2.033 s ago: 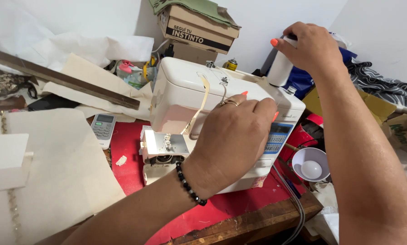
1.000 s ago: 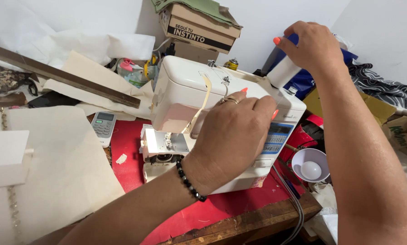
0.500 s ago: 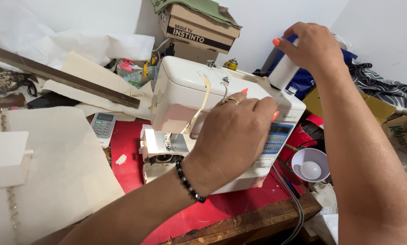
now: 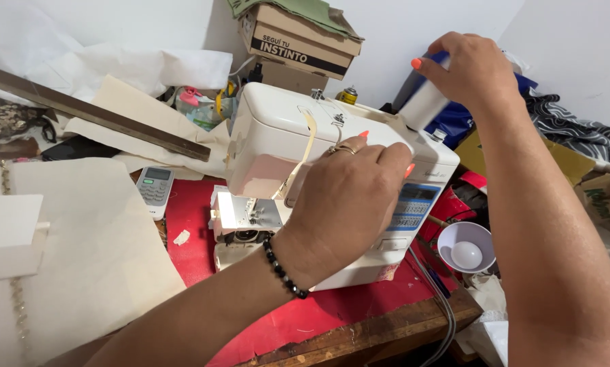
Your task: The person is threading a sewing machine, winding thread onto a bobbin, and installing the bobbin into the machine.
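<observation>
A white sewing machine (image 4: 277, 129) stands on a red cloth (image 4: 189, 231) over a wooden table. My left hand (image 4: 345, 197), with a ring and a black bead bracelet, lies against the machine's front, fingers resting near a strip of cream tape that hangs from the top. My right hand (image 4: 471, 64) is raised behind the machine's right end and grips a white spool of thread (image 4: 424, 102) standing on top of the machine.
A cardboard box (image 4: 298, 37) sits behind the machine. Cream fabric (image 4: 80, 251) and a long wooden ruler (image 4: 94, 112) lie at left, with a small remote control (image 4: 155, 187). A white bowl (image 4: 464, 248) and piled cloth are at right.
My right hand has moved slightly down and to the right with the white spool. My left hand stays on the machine.
</observation>
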